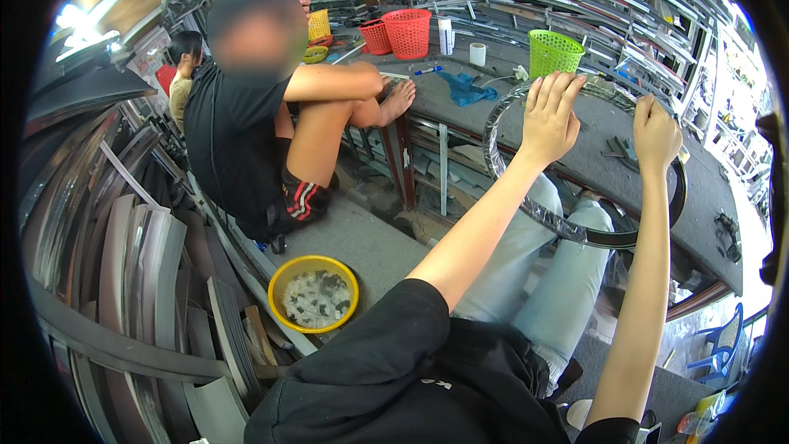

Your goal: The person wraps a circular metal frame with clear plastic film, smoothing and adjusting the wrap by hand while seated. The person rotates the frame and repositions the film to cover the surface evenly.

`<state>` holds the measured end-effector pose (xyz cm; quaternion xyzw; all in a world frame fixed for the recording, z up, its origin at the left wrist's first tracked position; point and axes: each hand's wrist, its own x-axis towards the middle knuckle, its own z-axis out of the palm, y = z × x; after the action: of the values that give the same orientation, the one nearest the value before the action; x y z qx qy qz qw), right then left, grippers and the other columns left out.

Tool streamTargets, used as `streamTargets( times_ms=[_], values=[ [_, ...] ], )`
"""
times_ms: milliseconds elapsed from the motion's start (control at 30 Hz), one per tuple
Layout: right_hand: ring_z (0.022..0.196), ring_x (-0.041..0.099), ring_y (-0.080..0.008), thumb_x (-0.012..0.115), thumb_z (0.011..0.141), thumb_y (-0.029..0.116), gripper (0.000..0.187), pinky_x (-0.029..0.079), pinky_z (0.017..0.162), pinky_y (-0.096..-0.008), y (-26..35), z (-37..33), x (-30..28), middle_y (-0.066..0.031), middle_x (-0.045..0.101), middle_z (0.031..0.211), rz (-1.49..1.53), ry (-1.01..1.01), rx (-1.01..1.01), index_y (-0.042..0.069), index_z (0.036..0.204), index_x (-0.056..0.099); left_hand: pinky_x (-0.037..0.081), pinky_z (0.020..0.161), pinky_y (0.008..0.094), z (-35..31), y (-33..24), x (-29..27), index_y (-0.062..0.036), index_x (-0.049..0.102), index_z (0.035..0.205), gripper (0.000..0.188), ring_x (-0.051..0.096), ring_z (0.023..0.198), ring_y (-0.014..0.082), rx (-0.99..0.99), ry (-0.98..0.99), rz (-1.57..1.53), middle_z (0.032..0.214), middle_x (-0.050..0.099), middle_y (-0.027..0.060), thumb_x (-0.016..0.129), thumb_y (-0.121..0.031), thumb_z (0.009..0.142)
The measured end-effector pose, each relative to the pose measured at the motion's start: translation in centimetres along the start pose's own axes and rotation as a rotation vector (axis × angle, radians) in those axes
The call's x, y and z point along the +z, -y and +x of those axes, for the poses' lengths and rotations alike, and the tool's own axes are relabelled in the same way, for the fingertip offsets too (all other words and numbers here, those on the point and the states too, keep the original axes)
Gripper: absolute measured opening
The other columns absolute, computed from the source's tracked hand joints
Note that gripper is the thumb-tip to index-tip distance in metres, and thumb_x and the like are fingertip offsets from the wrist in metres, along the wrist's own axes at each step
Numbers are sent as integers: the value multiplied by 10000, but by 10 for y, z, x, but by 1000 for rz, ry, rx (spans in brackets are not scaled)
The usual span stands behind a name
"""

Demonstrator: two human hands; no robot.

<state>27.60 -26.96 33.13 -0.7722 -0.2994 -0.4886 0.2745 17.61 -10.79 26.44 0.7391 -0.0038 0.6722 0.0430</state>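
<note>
A large black hoop (569,231), partly wrapped in shiny clear plastic film, is held tilted above my knees at the table's edge. My left hand (551,119) is on its upper left part, fingers bent over the rim. On the upper right part, my right hand (657,138) is closed in a fist around the rim. Film glints along the hoop's left and top, while its lower right stretch looks bare and black. Seen through the ring, a dark hand tool (622,150) lies on the grey table (604,185). My fingertips partly hide the rim beneath them.
A blue cloth (467,89), a pen (428,71), a white roll (477,53), a green basket (555,53) and red baskets (407,33) stand farther back. At left sits a person (238,131). A yellow basin (274,281) of small pieces is beside me; curved strips (148,271) crowd the left.
</note>
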Motion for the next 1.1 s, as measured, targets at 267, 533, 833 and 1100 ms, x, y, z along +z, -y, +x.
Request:
streamTargets(
  times_ms=[267, 533, 833, 1100],
  values=[
    [597, 627, -381, 465, 949, 304, 410, 493, 589, -468, 0, 0, 1, -179, 634, 633, 18, -1, 13, 46, 692, 654, 259, 1103, 469, -3, 0, -2, -93, 443, 1372, 633, 419, 1283, 309, -4, 15, 3, 1327, 482, 101, 546, -69, 748],
    [590, 625, -381, 457, 955, 300, 416, 485, 582, -464, 1, 0, -1, -172, 630, 624, 14, 7, 19, 49, 681, 643, 248, 1113, 471, -4, 0, -2, -93, 436, 1379, 637, 412, 1297, 315, -2, 14, -13, 1348, 474, 106, 544, -66, 752],
    [571, 615, -380, 452, 959, 306, 421, 478, 574, -470, -3, -1, 2, -168, 627, 616, 23, -16, -3, 53, 676, 636, 241, 1115, 483, -7, 1, 0, -98, 433, 1385, 646, 403, 1312, 328, -6, 13, -23, 1363, 469, 114, 548, -57, 751],
    [551, 607, -381, 454, 960, 301, 423, 476, 562, -465, -3, -2, 2, -160, 617, 592, 34, -35, -2, 54, 662, 626, 231, 1135, 464, -9, -1, 0, -102, 425, 1400, 651, 369, 1353, 309, -32, 33, -12, 1408, 447, 101, 537, -61, 759]
  ],
)
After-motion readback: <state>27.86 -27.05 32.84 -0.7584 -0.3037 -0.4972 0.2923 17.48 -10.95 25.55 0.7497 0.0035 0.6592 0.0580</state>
